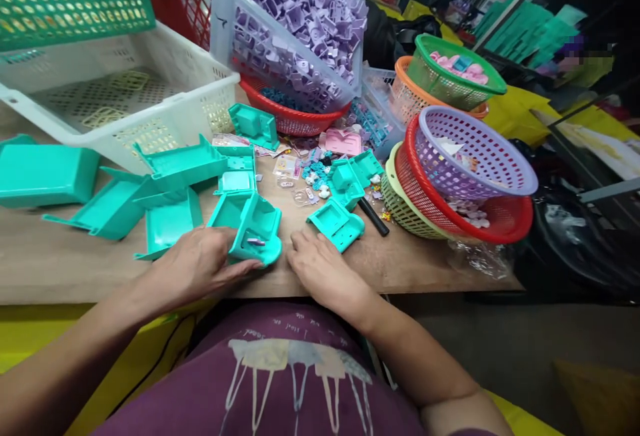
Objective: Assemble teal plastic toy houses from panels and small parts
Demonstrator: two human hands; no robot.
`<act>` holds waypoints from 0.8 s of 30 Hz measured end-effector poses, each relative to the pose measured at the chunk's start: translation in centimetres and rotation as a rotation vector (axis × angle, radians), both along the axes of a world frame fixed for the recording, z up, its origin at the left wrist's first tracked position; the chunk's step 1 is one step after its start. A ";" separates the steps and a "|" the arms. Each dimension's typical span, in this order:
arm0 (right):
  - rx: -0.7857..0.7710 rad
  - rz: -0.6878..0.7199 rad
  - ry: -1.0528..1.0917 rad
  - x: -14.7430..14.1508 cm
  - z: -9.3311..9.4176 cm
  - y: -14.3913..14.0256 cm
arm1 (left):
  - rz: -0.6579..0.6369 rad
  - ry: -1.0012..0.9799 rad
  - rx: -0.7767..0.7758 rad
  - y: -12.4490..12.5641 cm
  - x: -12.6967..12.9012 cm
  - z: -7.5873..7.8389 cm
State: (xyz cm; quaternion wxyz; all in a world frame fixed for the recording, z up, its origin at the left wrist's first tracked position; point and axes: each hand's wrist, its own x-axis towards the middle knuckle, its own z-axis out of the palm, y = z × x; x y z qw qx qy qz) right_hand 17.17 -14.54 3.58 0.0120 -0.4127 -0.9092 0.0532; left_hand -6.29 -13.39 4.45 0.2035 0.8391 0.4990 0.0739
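My left hand (203,256) grips a teal plastic part (265,219) with box-like compartments and a rounded end, low over the table's front edge. A small purple piece (256,242) sits inside that part. My right hand (320,266) rests palm down on the table, fingers stretched out, with nothing visible in it. Just beyond its fingers lies a flatter teal panel (337,223) with a rounded end; whether they touch it I cannot tell. A black rod-like tool (373,216) is beside this panel. More teal parts (173,219) lie left of my left hand.
Small charms and coloured bits (315,176) litter the table (400,279) ahead. A white crate (175,123) and a clear bin of purple parts (300,29) stand behind. Stacked baskets, including a red one (515,216) and a purple one (480,149), are on the right.
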 end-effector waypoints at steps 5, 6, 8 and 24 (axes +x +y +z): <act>-0.093 -0.014 0.196 0.6 1.5 1.7 | 0.113 0.021 -0.008 -0.6 -2.0 -0.6; -0.095 -0.116 0.212 1.0 1.7 1.6 | 0.118 0.015 -0.005 -0.6 -2.2 -0.6; -0.090 -0.340 0.138 1.6 1.6 1.0 | 0.112 0.020 0.012 -0.6 -2.3 -0.6; -0.096 -0.266 0.152 0.6 -1.5 -1.0 | 0.038 0.182 0.139 -1.2 1.2 -1.2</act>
